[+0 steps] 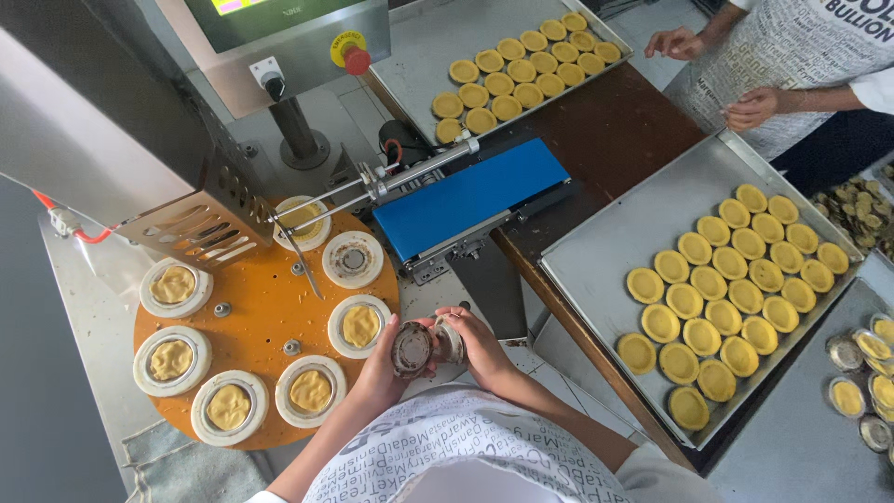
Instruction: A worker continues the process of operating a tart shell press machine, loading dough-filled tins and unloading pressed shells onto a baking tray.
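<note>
My left hand (pixel 384 361) holds a small round metal tart mould (pixel 411 348), its hollow side facing the camera. My right hand (pixel 481 346) grips a second small mould (pixel 450 339) right beside the first; the two moulds nearly touch. Both hands hover at the near right edge of an orange turntable (pixel 265 307). The turntable carries white ring holders; several hold lumps of yellow dough (pixel 360 326), and one holder (pixel 353 260) has a bare metal centre.
A blue conveyor belt (pixel 468 194) leads away from the turntable. A metal tray (pixel 615 242) at right holds several pressed tart shells; another tray (pixel 419 56) lies at the back. A second person's hands (pixel 752 108) are at top right. Filled moulds (pixel 861 373) sit at far right.
</note>
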